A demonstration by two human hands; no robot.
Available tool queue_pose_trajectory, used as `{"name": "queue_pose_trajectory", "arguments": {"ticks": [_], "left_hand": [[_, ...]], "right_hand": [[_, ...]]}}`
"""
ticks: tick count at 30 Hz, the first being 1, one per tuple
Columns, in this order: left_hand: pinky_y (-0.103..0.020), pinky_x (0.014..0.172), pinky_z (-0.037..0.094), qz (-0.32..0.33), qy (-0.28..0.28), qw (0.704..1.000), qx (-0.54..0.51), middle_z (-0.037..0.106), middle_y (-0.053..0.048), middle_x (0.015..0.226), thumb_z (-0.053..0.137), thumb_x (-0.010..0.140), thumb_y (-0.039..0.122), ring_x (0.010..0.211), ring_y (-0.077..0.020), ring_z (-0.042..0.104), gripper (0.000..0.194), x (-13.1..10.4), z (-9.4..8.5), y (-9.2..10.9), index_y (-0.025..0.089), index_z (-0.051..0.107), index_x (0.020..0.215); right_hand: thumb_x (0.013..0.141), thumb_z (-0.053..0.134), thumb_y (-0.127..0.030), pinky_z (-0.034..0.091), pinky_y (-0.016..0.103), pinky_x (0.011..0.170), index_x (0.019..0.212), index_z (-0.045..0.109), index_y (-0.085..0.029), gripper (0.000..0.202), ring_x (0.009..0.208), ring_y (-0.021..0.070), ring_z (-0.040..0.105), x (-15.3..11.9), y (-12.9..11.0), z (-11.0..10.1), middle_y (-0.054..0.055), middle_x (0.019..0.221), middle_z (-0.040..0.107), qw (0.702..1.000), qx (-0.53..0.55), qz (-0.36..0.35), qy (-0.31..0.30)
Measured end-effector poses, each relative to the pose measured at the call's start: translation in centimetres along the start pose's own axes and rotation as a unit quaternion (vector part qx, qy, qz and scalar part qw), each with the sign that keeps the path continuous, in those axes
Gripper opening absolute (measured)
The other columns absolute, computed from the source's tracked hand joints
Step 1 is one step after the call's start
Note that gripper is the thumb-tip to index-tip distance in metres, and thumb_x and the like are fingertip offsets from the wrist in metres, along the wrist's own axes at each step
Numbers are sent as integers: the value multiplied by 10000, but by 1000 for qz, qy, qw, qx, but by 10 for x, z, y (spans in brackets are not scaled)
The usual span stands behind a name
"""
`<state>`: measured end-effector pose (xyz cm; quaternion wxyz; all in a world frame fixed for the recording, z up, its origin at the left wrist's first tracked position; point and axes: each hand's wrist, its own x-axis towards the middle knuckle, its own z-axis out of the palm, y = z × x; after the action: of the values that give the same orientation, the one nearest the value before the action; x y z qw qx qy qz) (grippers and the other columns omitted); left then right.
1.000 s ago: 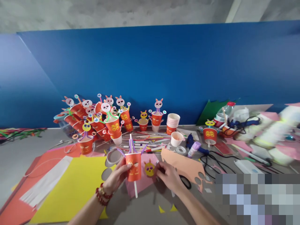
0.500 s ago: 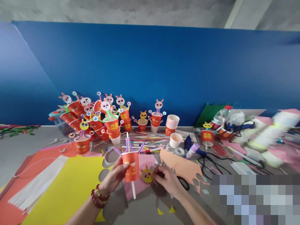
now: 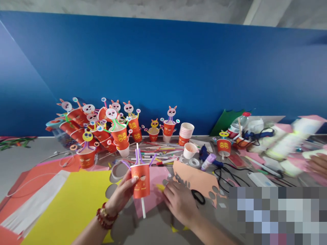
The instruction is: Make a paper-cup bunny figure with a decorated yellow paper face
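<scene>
One red cup (image 3: 143, 187) with a white stick (image 3: 143, 208) jutting below is clasped by my left hand (image 3: 120, 194) over the counter (image 3: 143, 234), while my right hand (image 3: 181, 201) curls at a yellow cutout (image 3: 160, 187), its fingers' grip hidden from me.

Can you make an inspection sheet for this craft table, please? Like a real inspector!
Surface: flat grey tabletop, partly covered by a large yellow paper sheet.
Things being handled: tapered red paper cup with a thin white straw showing above and below; yellow paper cutout, mostly hidden.
Clutter: peach paper sheet with round holes; stacked white-rimmed paper cups.
Hands: left hand grips the cup; right hand is at the cutout, grip unclear.
Cables: thin black cables, looped, right side.
Surroundings: smooth blue panel behind; another person's hand, right edge.
</scene>
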<state>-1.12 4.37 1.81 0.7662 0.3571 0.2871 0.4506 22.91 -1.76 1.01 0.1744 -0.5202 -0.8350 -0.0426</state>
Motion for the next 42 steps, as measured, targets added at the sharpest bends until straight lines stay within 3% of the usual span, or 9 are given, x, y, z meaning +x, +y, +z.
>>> {"name": "queue_pose_trajectory", "arguments": {"ticks": [7, 11, 16, 22, 26, 32, 35, 38, 42], "left_hand": [[-299, 878, 558, -6, 11, 1000, -12, 717, -85, 1231, 818, 765, 309, 1107, -276, 682, 720, -2, -3, -4, 277, 516, 1418], [-366, 887, 561, -29, -9, 1000, -3, 694, -110, 1268, 787, 796, 321, 1145, -328, 659, 739, -6, 1, -8, 282, 463, 1459], [-422, 1034, 474, -53, -35, 998, 23, 688, -84, 1277, 834, 740, 303, 1222, -343, 602, 865, -14, 15, -10, 306, 410, 1494], [-502, 1040, 445, -69, -93, 992, 58, 703, -124, 1231, 825, 735, 360, 1167, -387, 620, 788, -14, 17, -16, 243, 501, 1445], [-537, 1045, 429, -97, -126, 987, 24, 709, -153, 1207, 813, 718, 468, 1180, -419, 612, 731, -12, 12, -21, 209, 589, 1364], [-492, 1065, 423, -90, -61, 994, 16, 685, -142, 1273, 851, 675, 468, 1253, -402, 572, 800, -10, 7, -27, 235, 569, 1387], [-491, 1084, 412, -80, -48, 995, 25, 691, -135, 1268, 840, 696, 463, 1309, -402, 525, 792, -9, 3, -27, 249, 554, 1403], [-498, 1104, 398, -83, -51, 995, 35, 683, -128, 1285, 811, 736, 464, 1317, -395, 519, 722, -7, -1, -26, 254, 573, 1385], [-496, 1120, 383, -68, -56, 994, 66, 644, -115, 1350, 807, 751, 437, 1321, -388, 513, 642, -8, -1, -24, 254, 617, 1336]], "right_hand": [[871, 691, -258, 465, 312, 702, 902, 678, -203, 64, 830, 234, 668, -6, -5, 1, 59, 925, 726, 998, 42, 31, -44], [891, 634, -240, 464, 299, 701, 848, 655, -219, 53, 813, 224, 672, -21, 23, -18, 52, 883, 711, 991, 81, 105, -26], [925, 520, -212, 447, 293, 663, 784, 608, -219, 166, 750, 218, 664, -43, 64, -43, 54, 811, 688, 978, 73, 195, 3], [901, 567, -257, 446, 292, 651, 763, 614, -237, 147, 756, 230, 661, -60, 68, -44, 45, 784, 691, 971, 99, 217, 6], [907, 533, -214, 449, 286, 661, 785, 616, -228, 149, 787, 223, 660, -44, 61, -46, 52, 819, 691, 973, 118, 200, -1], [920, 528, -186, 455, 274, 729, 830, 636, -217, 144, 852, 208, 657, 12, 63, -41, 43, 878, 700, 983, 107, 149, 8], [934, 490, -155, 439, 281, 733, 872, 654, -199, 181, 857, 217, 656, 31, 73, -41, 75, 915, 716, 983, 27, 179, 26], [936, 487, -159, 407, 276, 675, 920, 653, -185, 169, 830, 227, 663, 37, 84, -44, 92, 914, 727, 975, -24, 219, 15], [929, 503, -189, 391, 266, 660, 877, 638, -203, 146, 804, 214, 669, 29, 92, -44, 64, 889, 729, 976, 22, 214, 12]]}}
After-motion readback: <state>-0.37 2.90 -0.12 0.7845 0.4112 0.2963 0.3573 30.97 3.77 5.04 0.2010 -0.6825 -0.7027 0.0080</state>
